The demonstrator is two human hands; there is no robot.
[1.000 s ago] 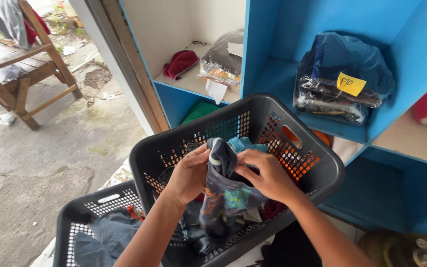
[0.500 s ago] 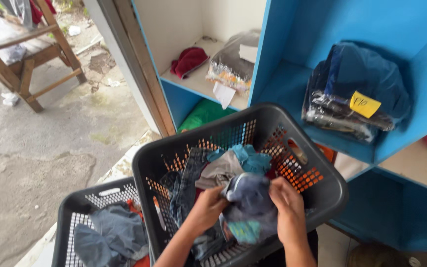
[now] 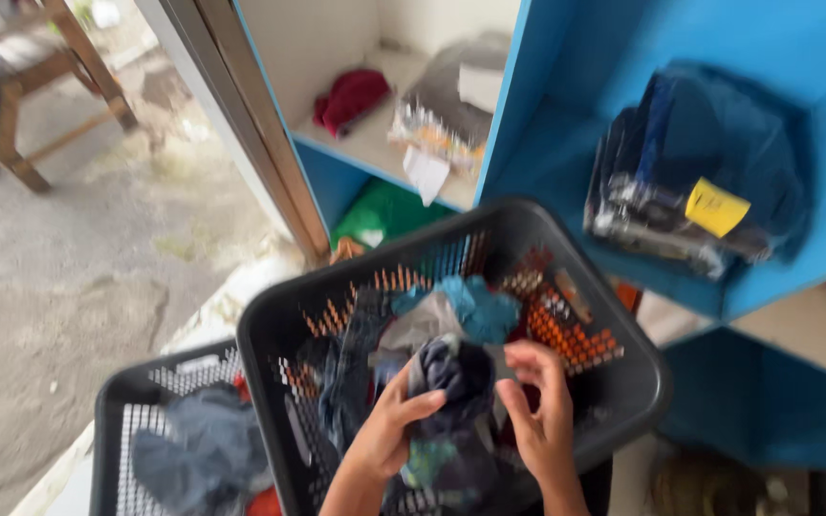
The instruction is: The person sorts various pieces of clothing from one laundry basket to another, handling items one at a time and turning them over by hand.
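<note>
Blue shelves [image 3: 623, 57] behind, both hands' fingers [image 3: 413, 406] close around a dark garment [image 3: 456, 382] over the black basket [image 3: 642, 382].

Blue shelf unit [image 3: 518, 124] w/ pale boards: upper-left compartment has a dark red cloth [image 3: 348, 97] and a clear bag of clothes [image 3: 442, 110]; right compartment has a clear bag of dark blue clothes [image 3: 700, 172] w/ yellow tag. Green cloth [image 3: 384, 212] sits in the compartment below. Two dark plastic baskets, front basket [image 3: 451, 258] and lower basket [image 3: 112, 420], prob. stand on a pale ledge, view blurred.
</note>
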